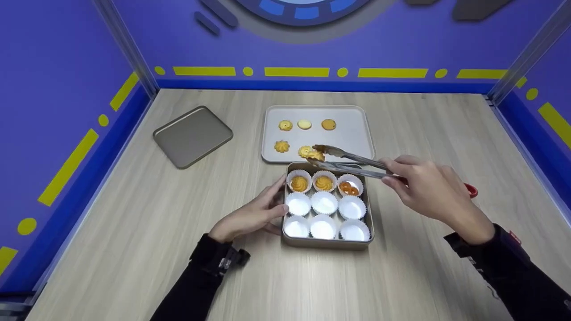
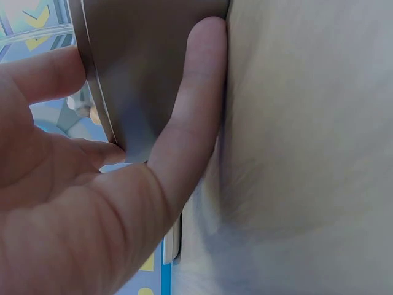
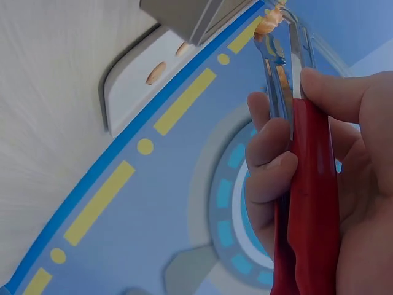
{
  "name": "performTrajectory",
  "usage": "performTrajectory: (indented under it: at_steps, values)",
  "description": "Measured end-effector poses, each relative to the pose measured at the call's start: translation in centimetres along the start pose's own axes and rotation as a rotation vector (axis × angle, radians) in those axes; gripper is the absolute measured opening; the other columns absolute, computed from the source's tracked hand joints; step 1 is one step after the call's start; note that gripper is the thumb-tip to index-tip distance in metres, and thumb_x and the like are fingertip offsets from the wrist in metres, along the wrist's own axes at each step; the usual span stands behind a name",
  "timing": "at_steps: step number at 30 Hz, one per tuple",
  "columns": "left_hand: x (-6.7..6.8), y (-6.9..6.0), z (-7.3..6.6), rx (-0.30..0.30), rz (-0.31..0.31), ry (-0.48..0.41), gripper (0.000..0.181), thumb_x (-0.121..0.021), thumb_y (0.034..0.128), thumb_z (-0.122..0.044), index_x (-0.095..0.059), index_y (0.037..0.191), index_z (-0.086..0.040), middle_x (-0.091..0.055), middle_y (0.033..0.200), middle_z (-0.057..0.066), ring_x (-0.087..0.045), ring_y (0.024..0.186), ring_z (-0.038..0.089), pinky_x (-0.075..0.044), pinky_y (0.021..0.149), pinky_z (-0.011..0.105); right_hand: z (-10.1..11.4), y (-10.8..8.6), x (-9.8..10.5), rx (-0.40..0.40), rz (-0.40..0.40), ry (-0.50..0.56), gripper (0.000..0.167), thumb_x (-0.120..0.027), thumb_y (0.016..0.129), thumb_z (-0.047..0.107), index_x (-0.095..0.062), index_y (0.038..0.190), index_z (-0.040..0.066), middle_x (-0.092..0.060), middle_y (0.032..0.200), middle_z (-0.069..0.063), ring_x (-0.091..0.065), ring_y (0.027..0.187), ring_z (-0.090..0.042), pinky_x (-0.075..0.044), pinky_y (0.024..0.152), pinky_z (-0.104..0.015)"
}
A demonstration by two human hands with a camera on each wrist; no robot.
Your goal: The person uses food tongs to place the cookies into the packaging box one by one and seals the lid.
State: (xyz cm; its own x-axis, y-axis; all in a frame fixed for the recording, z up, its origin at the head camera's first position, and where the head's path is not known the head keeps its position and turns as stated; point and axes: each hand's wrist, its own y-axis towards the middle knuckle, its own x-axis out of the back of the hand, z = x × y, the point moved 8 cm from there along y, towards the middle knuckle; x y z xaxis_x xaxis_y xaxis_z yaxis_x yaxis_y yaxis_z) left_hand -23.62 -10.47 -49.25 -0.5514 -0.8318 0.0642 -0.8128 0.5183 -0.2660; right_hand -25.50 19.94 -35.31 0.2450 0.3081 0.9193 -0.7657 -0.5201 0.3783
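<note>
Filling a cookie tin (image 1: 328,244)

Right hand (image 1: 430,189) grips tongs (image 3: 314,184), which pinch a golden cookie (image 3: 269,22) near the tray (image 1: 357,138); left hand (image 1: 250,217) lies spread against the tin. Seemingly mid-transfer — next likely calls for lowering gently into an unfilled paper cup (image 1: 298,204).

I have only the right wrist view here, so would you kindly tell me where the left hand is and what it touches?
Observer: The left hand rests against the left side of the metal box.

Operator: Thank you, and what might be inside that box?

Observer: It contains nine white paper cups, in three rows of three.

Operator: That is helpful; would you say whether any are filled?

Observer: Yes, the three in the row nearest the light tray hold baked treats, while the other six look empty.
</note>
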Motion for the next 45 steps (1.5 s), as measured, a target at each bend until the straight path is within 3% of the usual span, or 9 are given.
performTrajectory:
  at_steps: [5,18,25,34,45]
  values:
    - [0.0,0.0,0.0,0.000,-0.002,0.006,0.087,-0.058,0.1091,-0.021,0.000,0.171,-0.039,0.007,0.176,0.013,-0.065,0.122,0.036,-0.068,0.087,0.048,1.0,-1.1,0.2,0.016,0.039,-0.006,0.035,-0.081,0.094,0.021,-0.078,0.129,0.015,-0.074,0.103,-0.001,-0.048,0.061,-0.009,-0.031,0.044,-0.021]
    - [0.1,-0.1,0.1,0.009,-0.006,0.004,0.090,-0.060,0.1082,-0.022,0.001,0.171,-0.041,0.007,0.176,0.014,-0.067,0.119,0.036,-0.068,0.087,0.048,3.2,-2.0,-0.8,0.066,0.141,-0.010,0.036,-0.082,0.094,0.024,-0.078,0.130,0.018,-0.066,0.088,0.007,-0.041,0.058,-0.004,-0.030,0.044,-0.018]
    - [0.1,0.1,0.1,-0.006,-0.006,0.021,0.088,-0.057,0.1080,-0.020,0.000,0.171,-0.039,0.002,0.175,0.015,-0.067,0.118,0.035,-0.068,0.085,0.047,4.0,-2.2,-1.8,0.130,0.127,-0.012,0.039,-0.086,0.090,0.021,-0.079,0.128,0.016,-0.070,0.093,0.004,-0.046,0.061,-0.004,-0.035,0.047,-0.017]
    - [0.1,0.0,0.1,0.001,-0.007,0.022,0.088,-0.055,0.1062,-0.016,0.000,0.171,-0.039,0.000,0.174,0.016,-0.068,0.117,0.035,-0.068,0.085,0.047,4.4,-2.2,-2.7,0.139,0.155,-0.028,0.039,-0.085,0.090,0.020,-0.079,0.129,0.017,-0.074,0.101,0.001,-0.054,0.064,-0.006,-0.038,0.047,-0.018]
    - [0.0,0.1,0.2,0.001,-0.008,-0.007,0.094,-0.056,0.1012,-0.011,0.001,0.171,-0.039,-0.002,0.174,0.015,-0.063,0.124,0.036,-0.068,0.086,0.048,4.7,-2.0,-2.9,0.156,0.146,-0.030,0.040,-0.086,0.090,0.021,-0.078,0.129,0.015,-0.067,0.092,0.006,-0.049,0.063,-0.005,-0.038,0.048,-0.019]
